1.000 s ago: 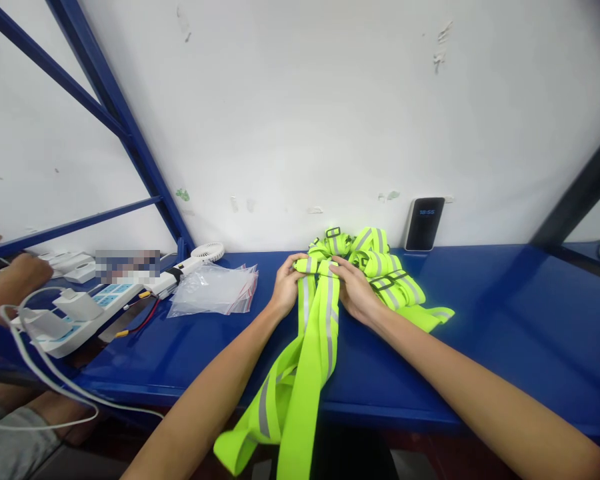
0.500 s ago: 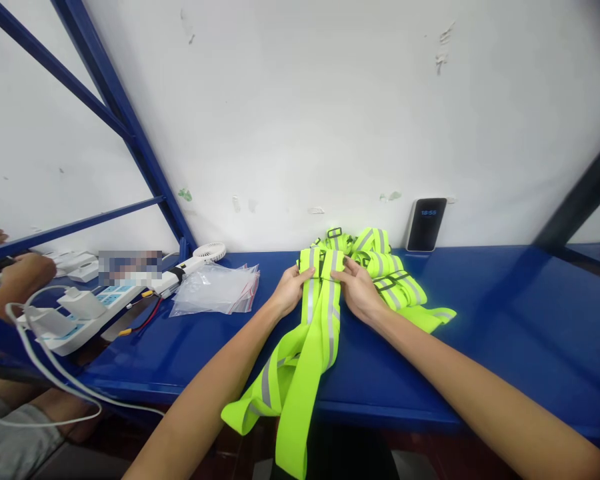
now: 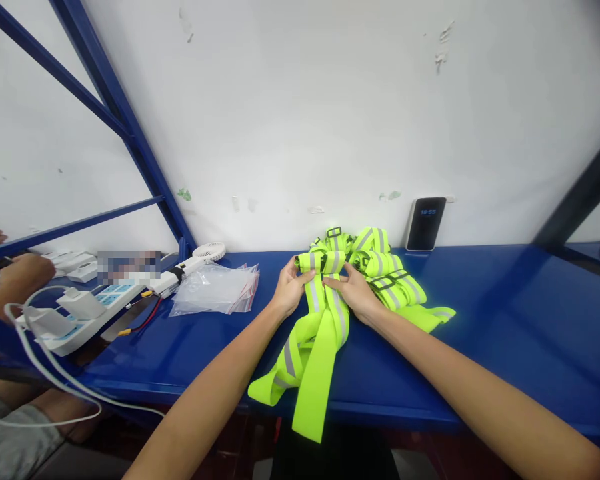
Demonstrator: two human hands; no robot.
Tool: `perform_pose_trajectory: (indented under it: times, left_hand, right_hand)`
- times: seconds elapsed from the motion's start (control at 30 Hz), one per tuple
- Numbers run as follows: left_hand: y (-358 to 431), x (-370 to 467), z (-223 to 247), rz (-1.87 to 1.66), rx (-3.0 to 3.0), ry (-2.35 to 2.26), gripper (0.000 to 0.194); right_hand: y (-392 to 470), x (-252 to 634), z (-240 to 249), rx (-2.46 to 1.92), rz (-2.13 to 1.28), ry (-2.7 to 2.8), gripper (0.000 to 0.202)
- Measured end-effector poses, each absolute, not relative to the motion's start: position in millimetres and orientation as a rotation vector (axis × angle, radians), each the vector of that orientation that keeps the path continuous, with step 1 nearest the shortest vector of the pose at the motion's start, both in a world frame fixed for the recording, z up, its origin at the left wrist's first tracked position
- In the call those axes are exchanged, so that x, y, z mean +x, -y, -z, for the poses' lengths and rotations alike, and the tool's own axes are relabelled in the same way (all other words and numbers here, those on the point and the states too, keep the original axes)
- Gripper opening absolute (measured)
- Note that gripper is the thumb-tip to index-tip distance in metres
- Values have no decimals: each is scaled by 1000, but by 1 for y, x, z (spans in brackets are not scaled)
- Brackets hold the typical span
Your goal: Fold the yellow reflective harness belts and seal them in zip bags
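Observation:
Between my two hands is a neon-yellow reflective strap (image 3: pixel 313 353) with grey stripes, its upper end folded over into a flat bundle. My left hand (image 3: pixel 291 288) pinches the bundle's left side, thumb in front and fingers behind. On the right side, my right hand (image 3: pixel 354 288) grips it the same way. The loose ends of the strap hang down towards the table's front edge, one tail reaching past it. Just behind and to the right lies a pile of similar folded reflective straps (image 3: pixel 397 288) with black buckles, close to my right hand.
Clear zip bags (image 3: pixel 215 288) lie left on the blue table (image 3: pixel 480 333), near a small white fan (image 3: pixel 210 251). A power strip (image 3: pixel 105 308) with chargers and white cables sits further left, beside another person's hand (image 3: pixel 30 272). A phone-like clock (image 3: pixel 427 225) leans on the wall.
The folded top of the strap has tipped lower and its loose tails have drawn up and to the right. Both hands keep hold, with fingers slightly shifted.

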State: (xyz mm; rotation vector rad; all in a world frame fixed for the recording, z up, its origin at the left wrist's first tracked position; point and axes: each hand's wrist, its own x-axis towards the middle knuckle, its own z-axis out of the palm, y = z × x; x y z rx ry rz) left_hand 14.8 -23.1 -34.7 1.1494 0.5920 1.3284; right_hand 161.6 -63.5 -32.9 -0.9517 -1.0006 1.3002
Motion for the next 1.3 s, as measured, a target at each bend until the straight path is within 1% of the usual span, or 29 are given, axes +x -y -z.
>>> perform_pose_trajectory:
  times: [0.13,0.23,0.3,0.43,0.47,0.53,0.6,0.73,0.77,0.8,0.9,1.0,1.13,1.3]
  left_hand:
    - [17,11,39,-1309,1225,-609,37]
    - [11,7,42,-1356,1347,-630,33]
    - [8,5,43,-1405,1423,-656,30]
    - [10,3,38,-1427,1488,-724,29]
    - [11,3,37,-1424,1493,-737,28]
    - [13,4,36,-1414,1494,-744,27]
    - [13,5,36,-1390,1452,-708,36]
    - [12,10,40,-1252,1211,-529,76]
    - [11,11,41,-1225,1160,-516,81]
    - [11,12,42,-1217,1128,-531,81]
    - [12,12,42,-1188,1124,-629,68]
    - [17,11,40,-1074,1160,-633,54]
    - [21,10,40,-1029,1163,-636,53]
    - [20,9,42,-1063,1201,-572,53]
  right_hand:
    - [62,161,32,-927,-1286,980,42]
    - [63,159,27,-848,-1300,921,52]
    - [64,160,24,-782,-1383,890,58]
    - [64,163,21,-809,-1502,849,49]
    - [63,163,21,-827,-1507,839,48]
    - [63,163,21,-825,-1506,802,54]
    - [63,161,20,-770,-1501,759,60]
    - [62,157,21,-712,-1450,717,57]
    - [61,156,23,-717,-1439,717,54]
    - [61,156,24,-721,-1429,724,52]
    - [58,157,29,-705,-1383,783,50]
    - [56,159,33,-702,-1325,833,56]
    - [55,161,32,-764,-1252,849,68]
    - [55,160,32,-789,-1235,906,75]
